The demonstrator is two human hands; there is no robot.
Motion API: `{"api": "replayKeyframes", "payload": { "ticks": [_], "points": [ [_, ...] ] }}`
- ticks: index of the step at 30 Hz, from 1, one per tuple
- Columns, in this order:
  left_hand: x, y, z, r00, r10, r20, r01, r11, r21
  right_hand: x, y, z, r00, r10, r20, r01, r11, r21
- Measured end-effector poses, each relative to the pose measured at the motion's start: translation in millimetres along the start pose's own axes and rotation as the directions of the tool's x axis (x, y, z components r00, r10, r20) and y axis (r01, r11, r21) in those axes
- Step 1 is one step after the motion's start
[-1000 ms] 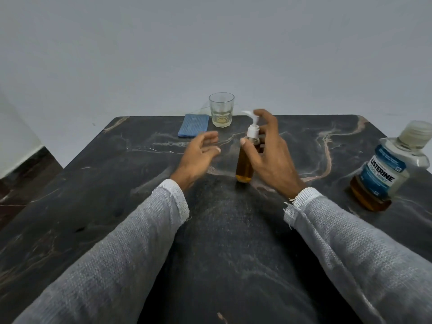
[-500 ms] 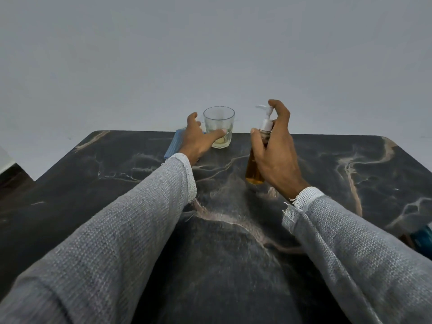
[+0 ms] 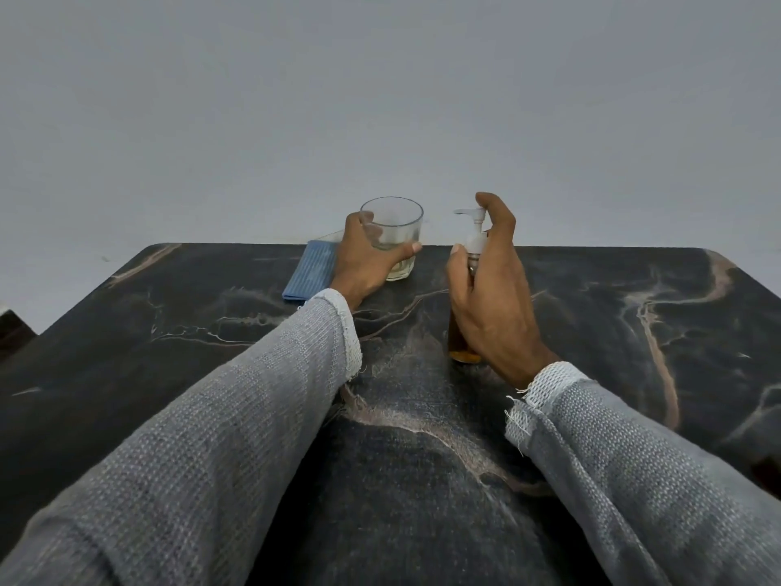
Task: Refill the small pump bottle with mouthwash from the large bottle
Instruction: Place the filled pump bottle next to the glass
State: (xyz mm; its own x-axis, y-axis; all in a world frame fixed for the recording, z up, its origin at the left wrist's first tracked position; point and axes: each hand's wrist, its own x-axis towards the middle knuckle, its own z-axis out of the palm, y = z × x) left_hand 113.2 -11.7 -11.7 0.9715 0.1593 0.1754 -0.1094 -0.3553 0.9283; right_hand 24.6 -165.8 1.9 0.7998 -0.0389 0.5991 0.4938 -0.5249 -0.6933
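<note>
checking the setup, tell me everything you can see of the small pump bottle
The small pump bottle stands upright on the dark marble table, right of the glass. Its clear body looks like plastic and holds amber liquid; a white pump head with the spout pointing left sits on top. The right hand grips it, forefinger arched over the pump top, hiding most of the body.

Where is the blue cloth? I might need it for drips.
In the head view the cloth lies flat at the table's far edge, left of centre, just left of the glass held by the left hand.
</note>
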Motion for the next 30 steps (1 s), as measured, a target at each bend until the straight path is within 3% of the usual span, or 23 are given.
{"api": "replayKeyframes", "payload": {
  "ticks": [7,18,23,30],
  "points": [
    [-74,21,-24,0.996,0.089,0.025,-0.088,0.995,-0.052,-23,-23,-24,1.000,0.016,-0.019,-0.015,1.000,0.009],
    [-206,35,-39,0.994,0.103,-0.026,-0.105,0.981,-0.162,-95,-85,-66,0.992,-0.015,0.122,0.018,1.000,-0.023],
    [-229,37,-38,0.993,0.115,-0.022,-0.117,0.975,-0.190,-116,-104,-72,0.982,-0.021,0.189,0.033,0.998,-0.060],
    [-232,33,-34,0.994,0.112,-0.003,-0.111,0.979,-0.168,-116,-111,-72,0.987,-0.046,0.157,0.069,0.988,-0.142]
  ]
}}
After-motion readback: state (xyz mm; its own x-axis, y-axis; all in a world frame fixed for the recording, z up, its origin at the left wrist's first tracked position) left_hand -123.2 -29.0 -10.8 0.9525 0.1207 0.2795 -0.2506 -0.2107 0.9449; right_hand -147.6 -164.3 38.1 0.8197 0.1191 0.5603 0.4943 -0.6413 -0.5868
